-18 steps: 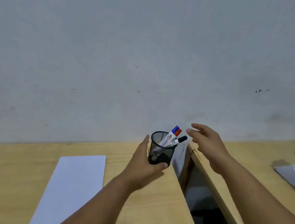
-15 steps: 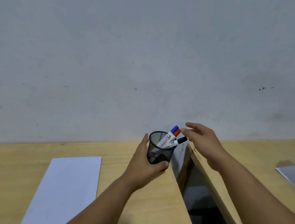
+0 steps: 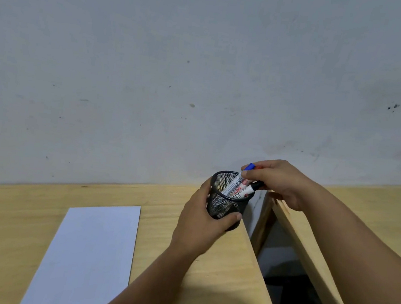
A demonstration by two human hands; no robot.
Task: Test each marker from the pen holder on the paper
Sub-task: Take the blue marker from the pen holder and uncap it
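Mesh pen holder (image 3: 225, 206) in left hand (image 3: 201, 227) | right hand (image 3: 278, 183) pinching blue-capped marker (image 3: 242, 179)

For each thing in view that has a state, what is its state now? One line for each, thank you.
Mesh pen holder: upright on the desk, gripped by the left hand.
Blue-capped marker: capped, in the holder, pinched by the right hand.
Black-capped marker: capped, leaning in the holder.
Paper: flat on the desk, blank.
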